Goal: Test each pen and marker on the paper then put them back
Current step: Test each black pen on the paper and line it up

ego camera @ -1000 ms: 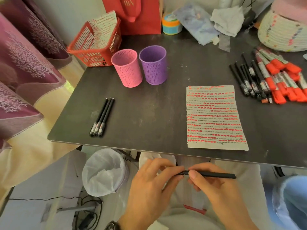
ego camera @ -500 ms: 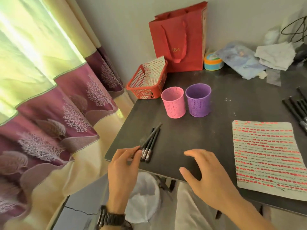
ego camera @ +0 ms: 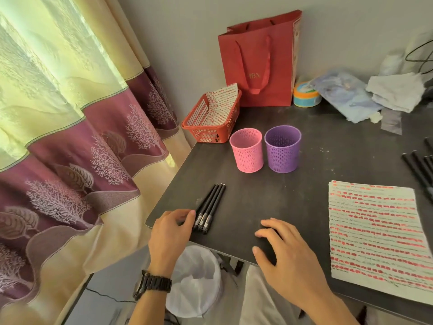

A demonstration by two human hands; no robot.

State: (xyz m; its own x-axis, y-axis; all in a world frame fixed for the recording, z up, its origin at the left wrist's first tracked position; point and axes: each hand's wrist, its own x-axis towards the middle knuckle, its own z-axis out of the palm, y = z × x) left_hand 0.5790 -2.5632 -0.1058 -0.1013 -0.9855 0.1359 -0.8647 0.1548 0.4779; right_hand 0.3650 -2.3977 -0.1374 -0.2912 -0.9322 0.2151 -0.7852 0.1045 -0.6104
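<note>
Several black pens (ego camera: pixel 209 207) lie side by side near the table's left front corner. My left hand (ego camera: pixel 171 233) is beside their cap ends, its fingertips touching the leftmost pen, with nothing held. My right hand (ego camera: pixel 285 256) rests on the table's front edge with its fingers spread and empty. The test paper (ego camera: pixel 375 233), covered in red and dark lines, lies to the right. A pink mesh cup (ego camera: pixel 247 150) and a purple mesh cup (ego camera: pixel 282 148) stand empty behind the pens. More black pens (ego camera: pixel 419 170) show at the right edge.
A red basket (ego camera: pixel 210 123) with a marked sheet sits at the table's back left corner, a red paper bag (ego camera: pixel 257 62) behind it. Cloths and a round tin (ego camera: pixel 304 95) lie at the back. A lined bin (ego camera: pixel 196 277) stands under the table edge; curtains hang at left.
One second ago both hands held a black pen below the table edge. My left hand carried it left and laid it beside the pen group; my right hand moved onto the table.
</note>
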